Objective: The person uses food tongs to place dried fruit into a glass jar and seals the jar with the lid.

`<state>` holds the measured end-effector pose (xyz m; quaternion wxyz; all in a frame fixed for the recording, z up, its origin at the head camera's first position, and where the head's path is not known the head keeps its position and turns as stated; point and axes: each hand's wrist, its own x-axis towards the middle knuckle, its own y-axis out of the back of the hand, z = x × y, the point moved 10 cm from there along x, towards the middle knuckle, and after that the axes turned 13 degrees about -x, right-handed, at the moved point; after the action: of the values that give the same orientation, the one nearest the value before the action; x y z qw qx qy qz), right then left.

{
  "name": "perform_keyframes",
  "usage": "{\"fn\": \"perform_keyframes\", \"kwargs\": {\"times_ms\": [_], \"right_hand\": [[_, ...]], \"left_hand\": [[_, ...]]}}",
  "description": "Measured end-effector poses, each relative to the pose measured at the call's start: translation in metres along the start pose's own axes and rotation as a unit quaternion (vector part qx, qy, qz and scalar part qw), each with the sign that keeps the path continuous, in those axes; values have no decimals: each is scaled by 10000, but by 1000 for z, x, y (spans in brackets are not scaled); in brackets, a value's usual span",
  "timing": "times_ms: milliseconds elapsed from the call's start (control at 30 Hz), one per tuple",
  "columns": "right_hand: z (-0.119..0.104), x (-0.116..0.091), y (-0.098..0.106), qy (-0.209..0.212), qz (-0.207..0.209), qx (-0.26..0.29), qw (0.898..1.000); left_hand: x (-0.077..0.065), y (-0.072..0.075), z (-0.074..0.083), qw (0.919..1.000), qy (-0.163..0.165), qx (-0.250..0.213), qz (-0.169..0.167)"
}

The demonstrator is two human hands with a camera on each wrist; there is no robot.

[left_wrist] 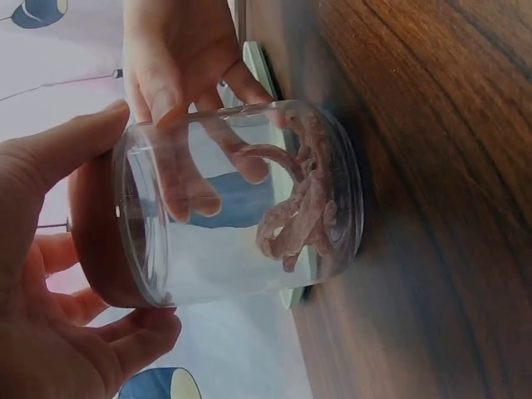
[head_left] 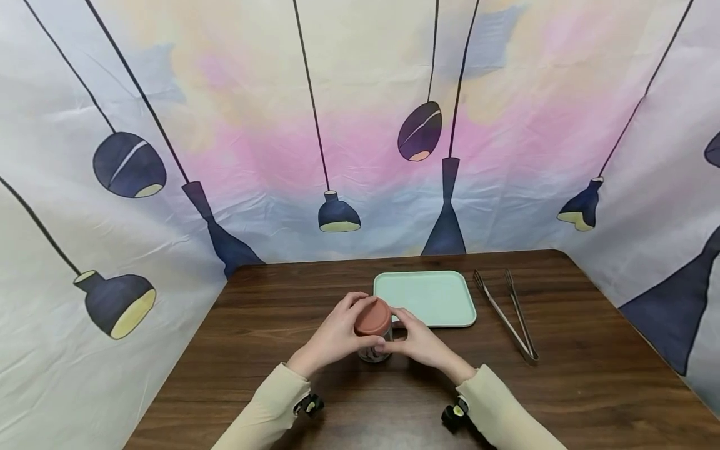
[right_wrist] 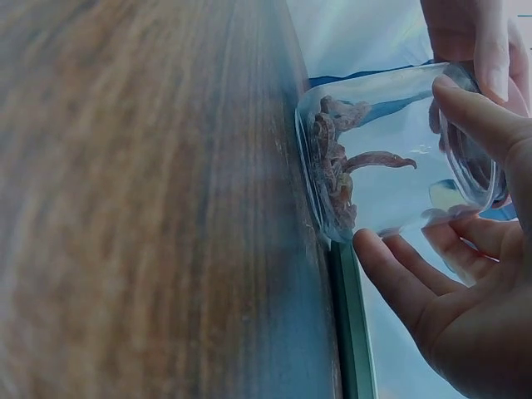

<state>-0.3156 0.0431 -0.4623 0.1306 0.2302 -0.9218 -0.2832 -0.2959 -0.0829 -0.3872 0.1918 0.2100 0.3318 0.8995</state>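
Note:
A clear jar (left_wrist: 220, 258) with a reddish-brown lid (head_left: 374, 316) stands upright on the wooden table between both hands. Brown, twisted strips (left_wrist: 306, 199), like dried meat, lie at its bottom, one strip poking upward. My left hand (head_left: 339, 329) grips the lid from the left, thumb on the near side and fingers round the far side. From the right, my right hand (head_left: 423, 342) holds the jar's clear wall with thumb and fingers spread around it. The two thumbs come close together at the front of the jar.
Just behind the jar lies a pale green tray (head_left: 425, 297). Metal tongs (head_left: 530, 357) rest to the right of the tray, arms spread and pointing away. The wooden table (head_left: 253, 350) ends at the back against a hanging cloth (head_left: 281, 225) printed with lamps.

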Motion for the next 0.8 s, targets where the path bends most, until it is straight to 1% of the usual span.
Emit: {"fn": "perform_keyframes", "kwargs": {"times_ms": [167,367,533,633,800], "right_hand": [[2,1,-1,-23,-9,-9,10000],[4,2,-1,-24,2,22,10000],[3,2,-1,-33,18,53,10000],[1,2,-1,-10,25,45,10000],[0,1,0,31,45,-23,10000]], "left_hand": [[-1,-1,-7,9994,58,-344,-22],[-5,2,-19,9960,274,-849,-7],[-10,4,-29,9915,404,-1241,2],[-14,6,-35,9871,469,-1531,57],[-20,11,-41,9834,556,-1715,199]]}}
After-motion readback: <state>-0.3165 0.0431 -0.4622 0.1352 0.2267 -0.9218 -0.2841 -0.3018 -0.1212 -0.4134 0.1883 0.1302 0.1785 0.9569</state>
